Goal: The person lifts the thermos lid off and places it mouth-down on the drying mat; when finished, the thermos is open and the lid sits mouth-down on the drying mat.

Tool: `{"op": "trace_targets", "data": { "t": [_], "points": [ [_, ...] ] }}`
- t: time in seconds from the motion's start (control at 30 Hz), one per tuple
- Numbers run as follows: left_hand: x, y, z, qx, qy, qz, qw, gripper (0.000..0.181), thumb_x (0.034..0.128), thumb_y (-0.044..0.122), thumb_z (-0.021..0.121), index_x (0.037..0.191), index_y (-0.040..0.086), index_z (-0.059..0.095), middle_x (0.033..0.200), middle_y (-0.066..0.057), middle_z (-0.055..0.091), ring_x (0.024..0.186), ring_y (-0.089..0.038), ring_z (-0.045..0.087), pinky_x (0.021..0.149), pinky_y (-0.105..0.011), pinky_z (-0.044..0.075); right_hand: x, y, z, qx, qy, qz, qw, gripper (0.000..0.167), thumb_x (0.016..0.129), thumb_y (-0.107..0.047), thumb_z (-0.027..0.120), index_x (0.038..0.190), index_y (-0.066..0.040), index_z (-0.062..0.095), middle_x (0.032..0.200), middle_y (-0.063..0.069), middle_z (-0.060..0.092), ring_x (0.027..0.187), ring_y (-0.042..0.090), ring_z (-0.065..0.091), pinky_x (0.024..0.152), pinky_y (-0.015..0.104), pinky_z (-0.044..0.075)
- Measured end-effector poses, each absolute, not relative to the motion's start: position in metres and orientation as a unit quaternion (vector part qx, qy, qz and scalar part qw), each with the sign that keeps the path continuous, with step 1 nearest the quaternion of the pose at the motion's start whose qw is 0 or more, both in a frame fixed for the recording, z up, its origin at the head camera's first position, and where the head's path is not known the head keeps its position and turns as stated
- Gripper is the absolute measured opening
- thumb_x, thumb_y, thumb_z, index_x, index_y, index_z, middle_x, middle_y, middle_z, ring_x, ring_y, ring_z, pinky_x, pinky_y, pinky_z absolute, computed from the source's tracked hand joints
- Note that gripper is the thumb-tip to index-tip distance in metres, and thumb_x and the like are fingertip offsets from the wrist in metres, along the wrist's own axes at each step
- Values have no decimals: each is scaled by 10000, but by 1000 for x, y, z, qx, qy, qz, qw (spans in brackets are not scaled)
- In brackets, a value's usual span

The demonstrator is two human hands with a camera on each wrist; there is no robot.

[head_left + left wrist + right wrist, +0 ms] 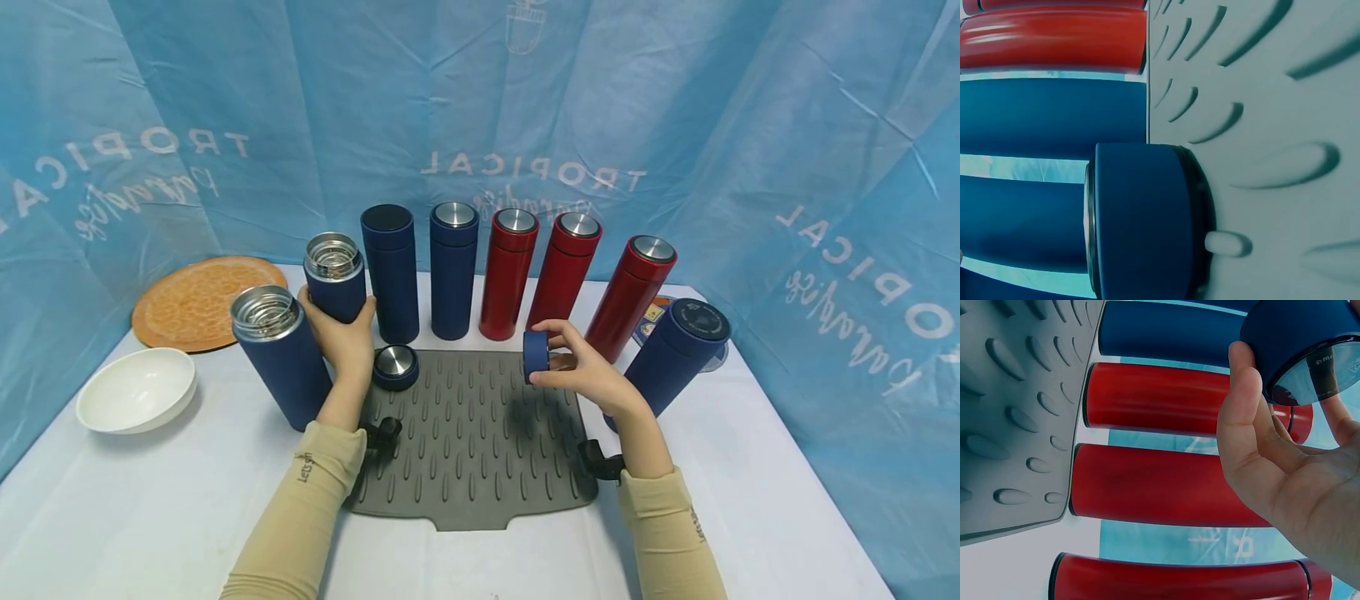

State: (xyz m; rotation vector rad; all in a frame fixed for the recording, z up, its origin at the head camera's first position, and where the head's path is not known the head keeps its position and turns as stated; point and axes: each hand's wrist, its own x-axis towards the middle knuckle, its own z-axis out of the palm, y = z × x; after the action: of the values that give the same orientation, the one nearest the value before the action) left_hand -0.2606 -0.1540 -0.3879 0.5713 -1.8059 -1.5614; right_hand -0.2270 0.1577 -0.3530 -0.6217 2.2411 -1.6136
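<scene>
My left hand [341,333] grips an uncapped dark blue thermos [335,296] near the back left; its bare steel neck faces up. Between the thumb and fingers of my right hand [588,375] a blue thermos lid [536,357] is held on its side above the mat's back right. The right wrist view shows this lid [1307,337] at the fingertips of the right hand [1291,450]. Another blue lid with a silver top [395,364] sits on the mat's back left corner. Left of the left hand stands a second uncapped blue thermos [288,367].
A grey ridged mat [472,450] lies mid-table. Behind it stand two capped blue thermoses [453,283] and three red ones [510,283]. One capped blue thermos [675,354] stands right of the right hand. At left are a white bowl [138,392] and an orange round board [206,304].
</scene>
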Motion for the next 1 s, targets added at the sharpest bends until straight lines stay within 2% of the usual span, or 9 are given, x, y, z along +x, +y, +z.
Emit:
{"op": "trace_targets", "data": {
  "t": [0.37, 0.6, 0.77, 1.0],
  "points": [
    [-265, -157, -391, 249, -676, -604, 340, 862, 798, 272, 715, 1453, 129, 173, 1473, -73, 251, 1338, -171, 264, 1087, -327, 217, -227, 156, -353, -219, 780, -564, 161, 603, 829, -126, 654, 1336, -169, 330, 1247, 172, 372, 1050, 326, 499, 810, 380, 480],
    [-269, -158, -390, 261, -665, -608, 345, 867, 791, 262, 723, 1449, 112, 180, 1473, -71, 256, 1350, -147, 243, 1093, -267, 187, -225, 155, -353, -213, 781, -563, 165, 566, 856, -159, 633, 1339, -200, 342, 1244, 171, 378, 1059, 321, 503, 836, 434, 466],
    [-270, -159, -393, 272, -662, -614, 333, 871, 792, 287, 719, 1456, 127, 176, 1483, -60, 239, 1357, -141, 231, 1095, -265, 183, -226, 152, -355, -209, 790, -551, 168, 523, 886, -208, 602, 1342, -211, 347, 1255, 171, 382, 1078, 331, 492, 855, 431, 462],
    [-269, -161, -393, 279, -663, -616, 322, 864, 793, 299, 717, 1455, 156, 180, 1484, -53, 227, 1362, -143, 216, 1100, -279, 177, -227, 138, -355, -206, 798, -537, 180, 562, 882, -228, 609, 1372, -198, 335, 1285, 192, 378, 1112, 357, 482, 898, 522, 429]
  ]
}}
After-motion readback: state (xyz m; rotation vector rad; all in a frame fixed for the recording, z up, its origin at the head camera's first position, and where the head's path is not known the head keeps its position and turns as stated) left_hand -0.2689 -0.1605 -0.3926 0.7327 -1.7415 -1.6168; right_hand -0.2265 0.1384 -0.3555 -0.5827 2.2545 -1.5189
